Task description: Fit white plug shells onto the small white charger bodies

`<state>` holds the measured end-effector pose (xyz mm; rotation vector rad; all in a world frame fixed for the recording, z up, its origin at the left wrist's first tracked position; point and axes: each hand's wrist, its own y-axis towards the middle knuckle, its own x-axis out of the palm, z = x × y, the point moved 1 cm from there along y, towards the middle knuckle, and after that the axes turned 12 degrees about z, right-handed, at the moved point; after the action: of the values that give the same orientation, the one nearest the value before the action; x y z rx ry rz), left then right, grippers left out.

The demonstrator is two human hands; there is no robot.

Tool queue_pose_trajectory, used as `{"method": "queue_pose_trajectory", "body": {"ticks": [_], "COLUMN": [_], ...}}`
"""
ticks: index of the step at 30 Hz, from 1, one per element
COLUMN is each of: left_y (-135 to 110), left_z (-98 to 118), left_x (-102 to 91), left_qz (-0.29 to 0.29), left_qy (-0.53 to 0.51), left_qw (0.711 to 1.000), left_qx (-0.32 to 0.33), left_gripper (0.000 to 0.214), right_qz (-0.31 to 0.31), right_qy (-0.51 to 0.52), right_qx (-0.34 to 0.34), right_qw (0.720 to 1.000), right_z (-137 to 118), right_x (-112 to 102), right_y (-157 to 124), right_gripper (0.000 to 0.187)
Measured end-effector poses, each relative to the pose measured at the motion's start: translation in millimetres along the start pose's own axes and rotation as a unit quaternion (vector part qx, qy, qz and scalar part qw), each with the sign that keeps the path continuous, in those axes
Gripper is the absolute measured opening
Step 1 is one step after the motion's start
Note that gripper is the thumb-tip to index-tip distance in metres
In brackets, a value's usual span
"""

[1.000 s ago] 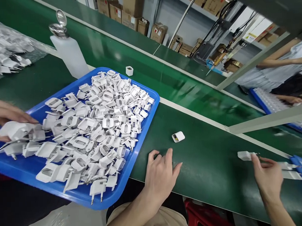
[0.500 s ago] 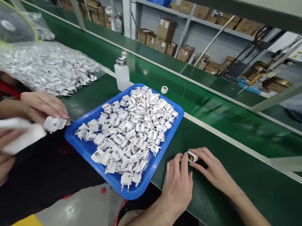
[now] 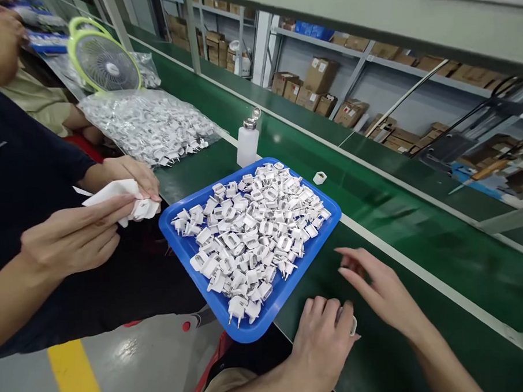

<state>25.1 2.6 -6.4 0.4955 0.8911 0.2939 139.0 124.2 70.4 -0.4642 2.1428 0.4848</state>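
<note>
- Green conveyor bench [image 3: 375, 214] runs through a storeroom with shelves of cardboard boxes [image 3: 321, 78] behind it.
- Left hand [image 3: 324, 343] rests at the near edge of the bench, fingers curled and closed over a small white adapter [image 3: 352, 326]; only the adapter's end shows past the fingertips.
- Right hand [image 3: 378, 289] hovers just beside the left, fingers spread and loose, holding nothing.
- Blue tray [image 3: 250, 329] sits immediately left of both hands, overhanging the bench edge, heaped with white plug pieces [image 3: 254, 231].
- White dispenser bottle [image 3: 247, 142] stands just behind the tray; one loose white piece [image 3: 319, 177] lies near the tray's far corner.
- Clear bag of plug parts [image 3: 145, 123] and a small green fan [image 3: 103, 61] lie further along the bench.
- Co-worker's hands [image 3: 81, 233] at left pinch a white cloth [image 3: 109, 194] around a plug piece.
</note>
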Motion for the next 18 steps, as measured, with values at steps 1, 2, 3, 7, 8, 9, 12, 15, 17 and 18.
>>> {"method": "queue_pose_trajectory", "body": {"ticks": [1, 2, 3, 7, 8, 9, 12, 15, 17, 18], "left_y": [0.5, 1.0, 1.5, 2.0, 1.7, 1.3, 0.2, -0.1, -0.4, -0.9], "left_z": [0.7, 1.1, 1.2, -0.2, -0.9, -1.7, -4.3, -7.2, -9.0, -9.6], "left_x": [-0.2, -0.7, -1.4, -2.4, -1.9, -1.2, 0.8, 3.7, 6.9, 8.6], "left_qz": [0.010, 0.021, 0.034, 0.066, 0.062, 0.054, 0.019, -0.020, -0.021, -0.015], "left_qy": [0.009, 0.014, 0.014, -0.013, -0.025, -0.037, -0.071, -0.086, -0.095, -0.101], "left_qw": [1.000, 1.000, 0.999, 0.998, 0.998, 0.998, 0.996, 0.995, 0.994, 0.994], "left_qx": [-0.003, -0.008, -0.014, -0.020, -0.022, -0.026, -0.044, -0.042, -0.042, -0.042], "left_gripper": [0.036, 0.036, 0.037, 0.049, 0.047, 0.043, 0.030, 0.025, 0.029, 0.034], "right_qz": [0.008, 0.010, 0.010, 0.020, 0.023, 0.026, 0.058, 0.121, 0.165, 0.184], "right_qy": [-0.012, -0.023, -0.031, -0.023, -0.002, 0.026, 0.155, 0.286, 0.320, 0.319], "right_qx": [-0.018, -0.043, -0.070, -0.112, -0.097, -0.073, 0.022, 0.123, 0.185, 0.210], "right_qw": [1.000, 0.999, 0.997, 0.993, 0.995, 0.997, 0.986, 0.943, 0.914, 0.905], "right_z": [-8.7, -16.7, -23.2, -30.0, -27.3, -23.3, -7.4, 8.0, 14.7, 16.5], "right_x": [11.3, 23.4, 35.0, 56.0, 53.3, 48.0, 24.3, 6.3, 3.9, 5.5], "right_y": [11.1, 21.7, 31.6, 55.0, 54.8, 51.7, 24.6, -23.5, -59.0, -75.2], "right_gripper": [0.041, 0.040, 0.039, 0.024, 0.021, 0.021, 0.024, 0.029, 0.031, 0.030]}}
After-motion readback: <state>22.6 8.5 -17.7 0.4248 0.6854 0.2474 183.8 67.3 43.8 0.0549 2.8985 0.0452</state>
